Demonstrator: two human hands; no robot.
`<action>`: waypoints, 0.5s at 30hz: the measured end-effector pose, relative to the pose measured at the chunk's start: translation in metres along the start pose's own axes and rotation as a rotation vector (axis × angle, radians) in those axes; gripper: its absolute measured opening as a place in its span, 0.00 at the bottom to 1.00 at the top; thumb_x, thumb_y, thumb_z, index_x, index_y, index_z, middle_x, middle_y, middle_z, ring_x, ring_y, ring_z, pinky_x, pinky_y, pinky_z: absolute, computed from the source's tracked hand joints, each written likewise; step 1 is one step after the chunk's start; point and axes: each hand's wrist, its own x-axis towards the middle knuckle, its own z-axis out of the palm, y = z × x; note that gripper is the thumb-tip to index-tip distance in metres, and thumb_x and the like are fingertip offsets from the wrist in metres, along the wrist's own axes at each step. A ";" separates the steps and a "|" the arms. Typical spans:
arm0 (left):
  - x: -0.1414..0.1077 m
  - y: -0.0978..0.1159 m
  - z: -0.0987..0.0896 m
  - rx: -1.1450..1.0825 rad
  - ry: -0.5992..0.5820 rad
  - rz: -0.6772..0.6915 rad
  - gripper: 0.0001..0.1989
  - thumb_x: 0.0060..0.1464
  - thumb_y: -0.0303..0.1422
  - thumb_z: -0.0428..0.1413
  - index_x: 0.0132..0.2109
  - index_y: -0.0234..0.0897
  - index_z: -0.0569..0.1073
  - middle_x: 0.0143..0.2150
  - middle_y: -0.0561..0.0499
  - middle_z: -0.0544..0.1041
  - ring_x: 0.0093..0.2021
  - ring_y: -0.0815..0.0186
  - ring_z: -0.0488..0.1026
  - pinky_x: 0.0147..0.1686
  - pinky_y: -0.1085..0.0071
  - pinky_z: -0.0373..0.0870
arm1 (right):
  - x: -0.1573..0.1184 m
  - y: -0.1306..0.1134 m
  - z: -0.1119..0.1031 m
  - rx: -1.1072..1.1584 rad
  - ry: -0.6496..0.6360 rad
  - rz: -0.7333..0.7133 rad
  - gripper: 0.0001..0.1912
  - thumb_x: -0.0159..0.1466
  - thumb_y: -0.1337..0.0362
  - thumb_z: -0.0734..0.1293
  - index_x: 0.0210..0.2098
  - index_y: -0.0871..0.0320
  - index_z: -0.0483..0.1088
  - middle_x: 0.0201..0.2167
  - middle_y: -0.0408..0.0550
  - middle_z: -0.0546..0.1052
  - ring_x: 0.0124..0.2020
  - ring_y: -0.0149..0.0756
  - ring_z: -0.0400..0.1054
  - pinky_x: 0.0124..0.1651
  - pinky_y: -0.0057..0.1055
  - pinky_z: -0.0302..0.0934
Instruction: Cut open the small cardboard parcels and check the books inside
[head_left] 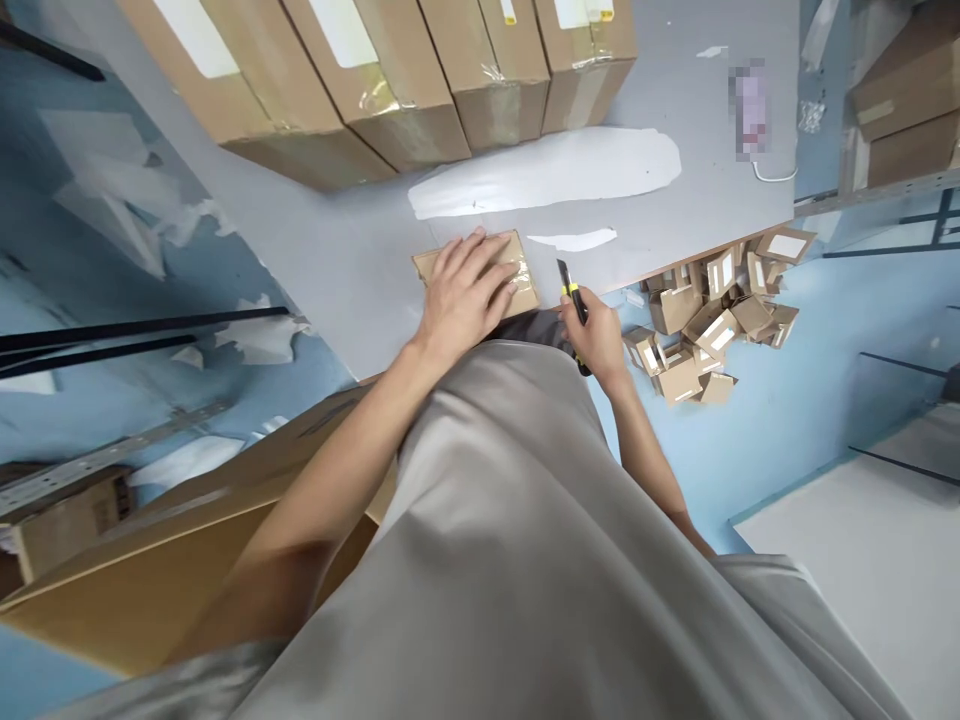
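1. Cardboard is forming the small box that is lying on the grey table, close to its near edge and directly under the left hand.
2. Clear tape is glinting near the box's right end, and no cut is showing; the box is seemingly lying closed, so work on it is probably only starting, though fingers are hiding part of its top.
3. Small boxes are lying heaped on the blue floor to the right, some seemingly gaping; these are presumably counting as done.
4. At the far side, 4 large boxes are standing in a row, seemingly taped; whether they are awaiting handling, I cannot tell.
5. Palm down, the left hand is resting across the box, its fingers slightly spread, pinching nothing.
6. The right hand is gripping a black-and-yellow cutter, blade pointing away from the body, near the box's right side but not touching it.
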 end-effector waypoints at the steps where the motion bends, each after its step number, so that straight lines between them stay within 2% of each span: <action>1: -0.001 -0.002 0.001 -0.004 0.004 -0.002 0.21 0.74 0.48 0.55 0.69 0.59 0.77 0.80 0.51 0.72 0.84 0.47 0.60 0.84 0.36 0.51 | -0.002 -0.002 0.001 0.006 -0.011 -0.006 0.20 0.83 0.56 0.59 0.65 0.55 0.77 0.50 0.53 0.89 0.48 0.44 0.86 0.56 0.32 0.72; 5: -0.001 -0.003 0.003 -0.018 0.012 0.005 0.22 0.72 0.49 0.57 0.69 0.60 0.77 0.80 0.51 0.72 0.84 0.44 0.60 0.83 0.32 0.50 | -0.005 -0.013 0.010 -0.011 -0.048 -0.049 0.25 0.83 0.59 0.59 0.75 0.54 0.71 0.56 0.53 0.88 0.55 0.44 0.86 0.61 0.35 0.73; 9: 0.000 -0.003 0.003 0.006 0.005 0.018 0.22 0.74 0.48 0.55 0.69 0.62 0.77 0.79 0.53 0.72 0.83 0.43 0.62 0.83 0.30 0.52 | 0.001 -0.025 0.015 -0.111 -0.054 -0.070 0.27 0.83 0.59 0.60 0.79 0.54 0.67 0.66 0.56 0.84 0.63 0.47 0.83 0.67 0.38 0.72; 15: -0.001 -0.005 0.002 0.008 0.002 0.027 0.23 0.74 0.49 0.55 0.72 0.63 0.75 0.79 0.53 0.73 0.83 0.43 0.62 0.82 0.30 0.53 | 0.012 -0.039 0.012 -0.199 -0.101 -0.032 0.29 0.84 0.57 0.60 0.81 0.55 0.64 0.65 0.57 0.84 0.65 0.48 0.82 0.67 0.39 0.72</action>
